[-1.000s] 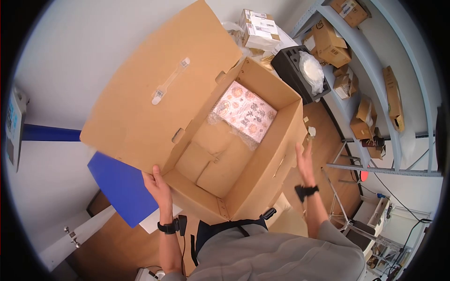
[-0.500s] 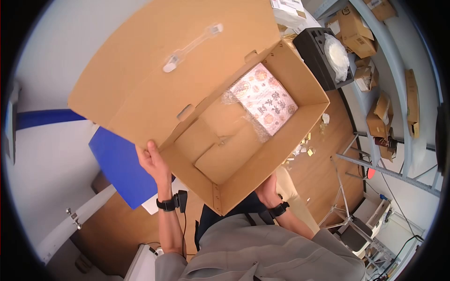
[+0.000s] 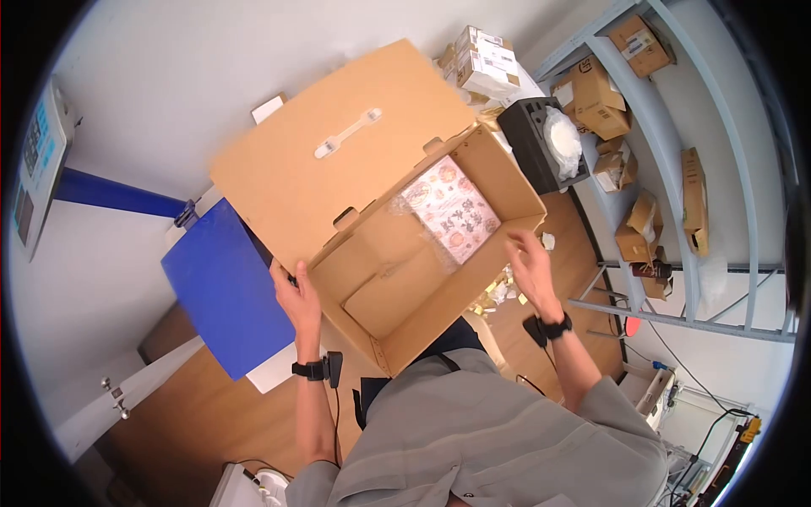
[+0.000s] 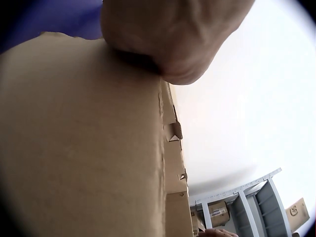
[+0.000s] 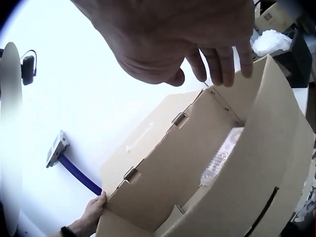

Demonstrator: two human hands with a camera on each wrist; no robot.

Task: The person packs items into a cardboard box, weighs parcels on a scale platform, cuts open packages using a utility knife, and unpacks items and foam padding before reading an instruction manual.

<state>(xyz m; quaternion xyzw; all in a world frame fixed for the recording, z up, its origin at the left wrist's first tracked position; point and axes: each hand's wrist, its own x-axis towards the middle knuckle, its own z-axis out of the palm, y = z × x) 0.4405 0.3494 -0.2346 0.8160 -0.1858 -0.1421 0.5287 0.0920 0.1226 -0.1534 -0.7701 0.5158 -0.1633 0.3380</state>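
A large cardboard box [image 3: 460, 291] is held tilted in front of the body, its lid [image 3: 287, 194] swung back. Inside, toward the far end, lies a pink-and-white patterned package [image 3: 452, 207] in bubble wrap [image 3: 401, 204]. My left hand [image 3: 297, 300] grips the box at its left corner near the lid's hinge, thumb on top; its fingertips are hidden behind the cardboard. My right hand [image 3: 530, 269] is over the long near wall, fingers loosely bent and holding nothing. In the right wrist view, its spread fingers [image 5: 224, 66] overlap the box's far corner.
A black foam-lined case [image 3: 532, 139] with a plastic-wrapped round item [image 3: 563, 139] stands beyond the box. Grey shelving [image 3: 676, 169] with several cartons is on the right. A blue panel [image 3: 228, 287] stands at the left. Small scraps [image 3: 503, 291] lie on the floor.
My right hand went from beside the box to beneath its near wall, then up over that wall. The box rose toward the head camera and came back down. My left hand kept its grip.
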